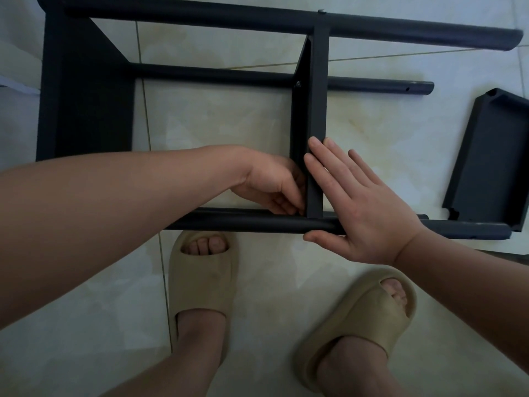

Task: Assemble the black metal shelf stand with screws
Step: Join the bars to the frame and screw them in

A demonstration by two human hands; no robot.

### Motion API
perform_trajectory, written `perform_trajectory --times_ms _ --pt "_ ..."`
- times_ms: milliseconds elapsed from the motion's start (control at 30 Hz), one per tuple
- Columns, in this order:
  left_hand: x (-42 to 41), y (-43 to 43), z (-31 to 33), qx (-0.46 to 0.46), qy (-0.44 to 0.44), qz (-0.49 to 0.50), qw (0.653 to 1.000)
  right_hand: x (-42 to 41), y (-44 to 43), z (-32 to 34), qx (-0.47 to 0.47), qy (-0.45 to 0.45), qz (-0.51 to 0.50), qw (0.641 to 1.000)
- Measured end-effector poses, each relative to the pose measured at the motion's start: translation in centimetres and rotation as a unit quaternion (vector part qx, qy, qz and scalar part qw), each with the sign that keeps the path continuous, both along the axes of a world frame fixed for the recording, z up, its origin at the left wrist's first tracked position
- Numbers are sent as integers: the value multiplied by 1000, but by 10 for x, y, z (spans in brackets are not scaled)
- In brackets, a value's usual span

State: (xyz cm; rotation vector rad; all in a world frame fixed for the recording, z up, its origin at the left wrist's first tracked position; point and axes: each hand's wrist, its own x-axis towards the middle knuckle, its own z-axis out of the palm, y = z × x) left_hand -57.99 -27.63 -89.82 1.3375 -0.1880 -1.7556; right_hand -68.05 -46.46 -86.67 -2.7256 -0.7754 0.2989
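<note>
The black metal shelf stand [183, 71] lies on its side on the tiled floor, its round poles running left to right. A black shelf panel [313, 110] stands on edge between the poles, with screw heads showing at its far joints. My right hand [363, 207] presses flat, fingers straight, against the panel's right face and the near pole [257, 223]. My left hand [272, 184] reaches in from the left with fingers curled at the joint of panel and near pole. What those fingertips hold is hidden.
A loose black shelf panel [486, 161] lies on the floor at the right, beside the near pole's end. Another panel is fixed at the stand's left end [86, 96]. My feet in beige slippers [203, 285] stand just in front of the near pole.
</note>
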Motion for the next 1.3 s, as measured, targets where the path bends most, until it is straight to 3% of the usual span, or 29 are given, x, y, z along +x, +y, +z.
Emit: perform_trajectory --times_ms 300,533,800,1300 --pt "-8 5 -2 -27 14 44 999 0 0 1 0 1 1 1000" --pt "6 4 4 35 -68 -57 995 0 1 1 0 0 1 1000" --pt "11 -4 6 58 -119 -83 988 0 1 0 1 0 2 1000" --pt "10 -2 3 53 -87 -68 992 0 0 1 1 -1 1 1000"
